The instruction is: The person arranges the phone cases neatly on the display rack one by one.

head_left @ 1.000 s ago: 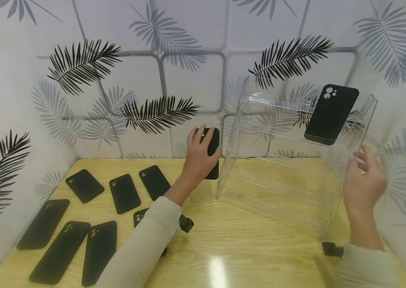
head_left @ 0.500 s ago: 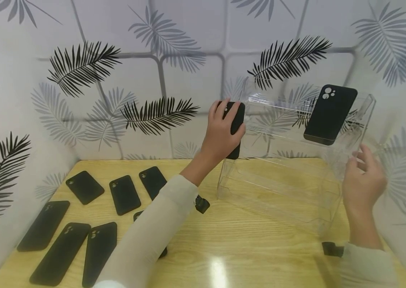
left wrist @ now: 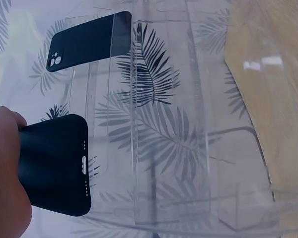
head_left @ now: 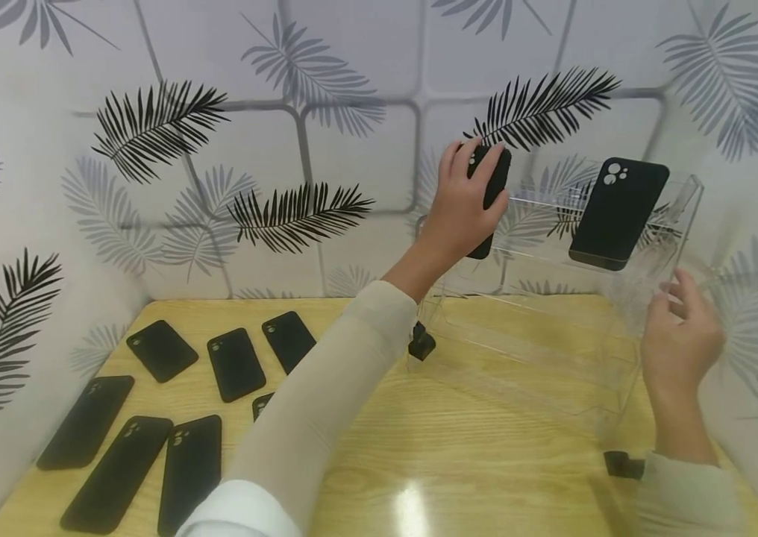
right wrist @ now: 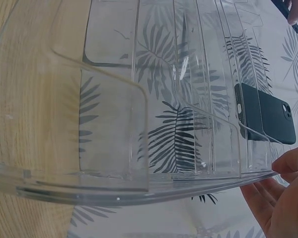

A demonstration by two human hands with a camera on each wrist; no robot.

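Head view: one case [head_left: 619, 212] racked, left hand [head_left: 462, 203] gripping another case [head_left: 498, 183], right hand [head_left: 683, 335] apparently pinching the rack [right wrist: 119, 198], seven cases [head_left: 236, 365] remaining.

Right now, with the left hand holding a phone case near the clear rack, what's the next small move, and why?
Probably lower the held case into the top tier of the clear rack, left of the leaning case. The left hand holds it near that height, space shows beside that case, and the right hand grips the rack's side.
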